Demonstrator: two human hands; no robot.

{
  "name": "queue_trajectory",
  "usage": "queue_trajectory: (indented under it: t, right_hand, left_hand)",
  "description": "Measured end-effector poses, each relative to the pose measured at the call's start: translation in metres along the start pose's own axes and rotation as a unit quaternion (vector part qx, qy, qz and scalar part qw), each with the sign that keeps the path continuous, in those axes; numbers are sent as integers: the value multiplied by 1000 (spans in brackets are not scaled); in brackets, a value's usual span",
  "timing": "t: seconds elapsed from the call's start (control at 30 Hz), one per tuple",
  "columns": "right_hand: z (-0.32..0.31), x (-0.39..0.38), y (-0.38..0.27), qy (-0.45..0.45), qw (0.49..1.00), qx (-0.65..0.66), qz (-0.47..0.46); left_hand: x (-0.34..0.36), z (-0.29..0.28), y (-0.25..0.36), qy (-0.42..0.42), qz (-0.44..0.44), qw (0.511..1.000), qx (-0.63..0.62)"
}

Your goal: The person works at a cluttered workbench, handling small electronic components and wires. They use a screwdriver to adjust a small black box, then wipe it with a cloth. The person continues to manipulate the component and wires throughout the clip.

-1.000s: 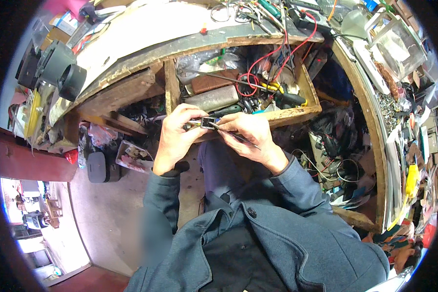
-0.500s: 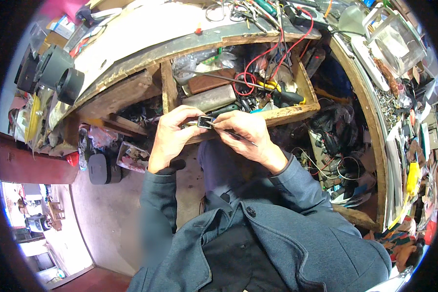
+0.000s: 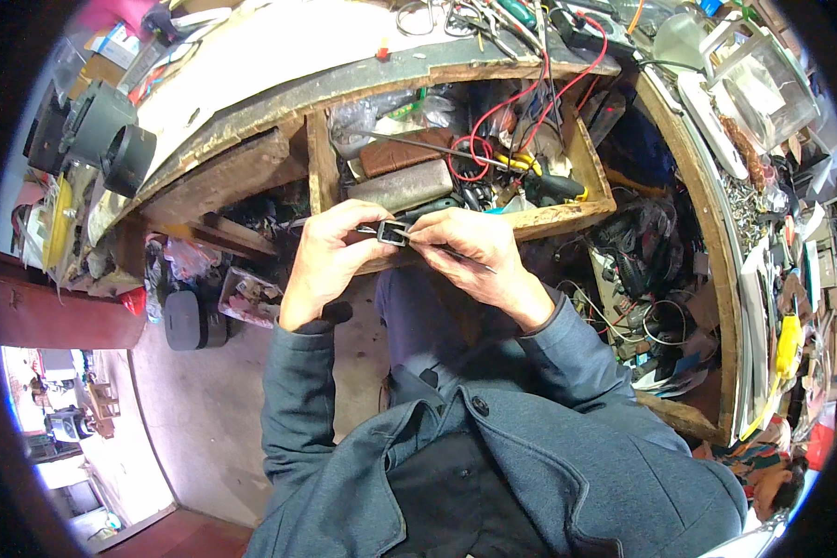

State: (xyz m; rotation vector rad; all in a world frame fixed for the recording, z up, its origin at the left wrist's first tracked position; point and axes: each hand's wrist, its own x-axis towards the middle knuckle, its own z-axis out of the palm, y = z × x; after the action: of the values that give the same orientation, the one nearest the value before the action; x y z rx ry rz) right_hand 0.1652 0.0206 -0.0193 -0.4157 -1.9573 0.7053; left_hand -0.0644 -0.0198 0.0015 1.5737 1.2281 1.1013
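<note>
My left hand pinches a small dark rectangular frame, possibly a buckle, by its left side, between thumb and fingers. My right hand is closed on a thin metal rod or tool, with thumb and fingertips at the frame's right side and the rod's thin end sticking out toward the lower right. Both hands are held at the front edge of an open wooden drawer. What the rod's other end touches is hard to make out.
The drawer holds a brown case, a grey case, pliers, wires and bags. Tools crowd the worktop at the back. Black housings stand left, cluttered shelves lie right, and a dark box sits below on the left.
The small frame has turned, so its rectangular opening now faces more toward me. Both hands have shifted slightly left, keeping their grips.
</note>
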Motion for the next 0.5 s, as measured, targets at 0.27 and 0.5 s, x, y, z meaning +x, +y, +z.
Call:
queue_trajectory:
  t: [0.27, 0.5]
  right_hand:
    - [-3, 5, -14, 66, 948, 206, 236]
    - [-16, 15, -11, 95, 846, 422, 311]
  left_hand:
    - [-2, 0, -3, 7, -23, 1000, -11]
    - [-5, -1, -4, 10, -53, 996, -71]
